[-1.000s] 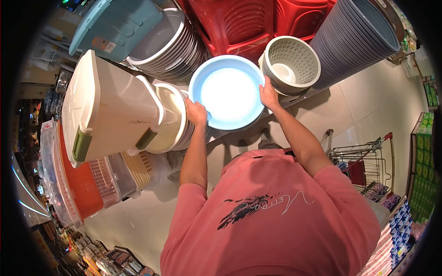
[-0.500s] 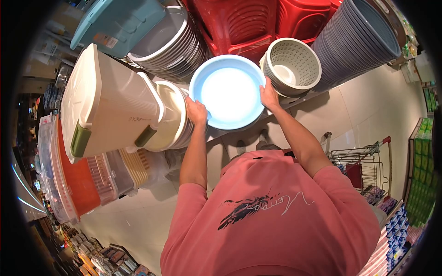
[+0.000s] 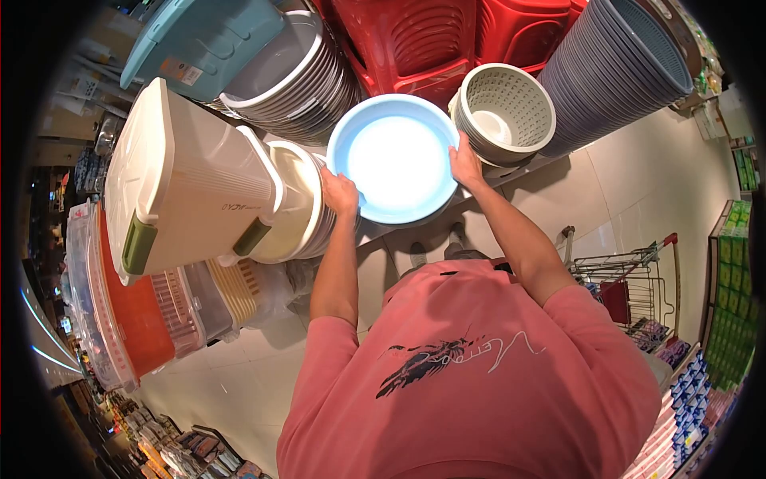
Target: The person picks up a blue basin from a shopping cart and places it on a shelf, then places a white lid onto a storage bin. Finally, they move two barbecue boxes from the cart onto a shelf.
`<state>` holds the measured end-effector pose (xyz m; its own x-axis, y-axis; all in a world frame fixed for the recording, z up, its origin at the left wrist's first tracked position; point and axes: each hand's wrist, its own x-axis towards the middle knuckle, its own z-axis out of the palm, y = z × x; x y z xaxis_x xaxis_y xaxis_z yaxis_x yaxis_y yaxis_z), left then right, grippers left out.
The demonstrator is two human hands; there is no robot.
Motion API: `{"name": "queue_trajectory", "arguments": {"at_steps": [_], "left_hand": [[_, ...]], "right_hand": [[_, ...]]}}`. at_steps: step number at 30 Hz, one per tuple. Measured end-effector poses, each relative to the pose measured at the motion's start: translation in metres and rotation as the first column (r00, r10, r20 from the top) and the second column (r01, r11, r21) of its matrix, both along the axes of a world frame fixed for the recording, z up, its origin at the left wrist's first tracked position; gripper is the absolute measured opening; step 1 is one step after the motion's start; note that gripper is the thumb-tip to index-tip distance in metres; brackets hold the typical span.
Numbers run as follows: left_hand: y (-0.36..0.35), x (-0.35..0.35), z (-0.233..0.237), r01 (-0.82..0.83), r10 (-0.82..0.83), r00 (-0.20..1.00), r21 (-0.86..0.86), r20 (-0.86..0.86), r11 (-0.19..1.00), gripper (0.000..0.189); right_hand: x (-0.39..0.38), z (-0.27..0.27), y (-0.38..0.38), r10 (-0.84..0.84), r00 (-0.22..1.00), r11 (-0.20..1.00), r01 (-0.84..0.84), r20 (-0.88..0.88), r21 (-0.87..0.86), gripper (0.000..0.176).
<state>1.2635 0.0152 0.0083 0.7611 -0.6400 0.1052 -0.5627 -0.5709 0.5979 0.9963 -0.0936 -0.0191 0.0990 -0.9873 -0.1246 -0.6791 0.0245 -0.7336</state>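
Observation:
A round light blue basin (image 3: 396,209) faces up in front of me, its inside washed out by glare. My left hand (image 3: 341,193) is closed on its left rim, and my right hand (image 3: 466,163) grips the rim on the right side. The fingers under the basin are partly hidden. Close to my left hand is a stack of cream tubs (image 3: 292,207). Just beyond my right hand sits a pale grey-green perforated basket (image 3: 511,104), nested in a stack. Whether the basin rests on anything beneath it is hidden.
A cream lidded bin (image 3: 203,188) with green clips stands at left, near a grey tub stack (image 3: 307,88) and a teal container (image 3: 207,44). Red stools (image 3: 407,40) and tall grey stacked baskets (image 3: 610,80) are behind. A shopping cart (image 3: 638,279) stands right.

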Motion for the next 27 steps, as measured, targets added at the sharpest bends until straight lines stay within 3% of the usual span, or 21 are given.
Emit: {"name": "queue_trajectory", "arguments": {"at_steps": [6,27], "left_hand": [[0.0,0.0,0.001,0.002,-0.003,1.0,0.031,0.007,1.0,0.044],[-0.001,0.002,-0.004,0.015,-0.015,0.999,0.015,0.038,1.0,0.045]], "right_hand": [[0.0,-0.001,0.0,0.003,1.0,1.0,-0.003,-0.001,-0.012,0.049],[-0.001,0.003,0.002,-0.005,1.0,1.0,0.005,0.013,-0.021,0.048]]}}
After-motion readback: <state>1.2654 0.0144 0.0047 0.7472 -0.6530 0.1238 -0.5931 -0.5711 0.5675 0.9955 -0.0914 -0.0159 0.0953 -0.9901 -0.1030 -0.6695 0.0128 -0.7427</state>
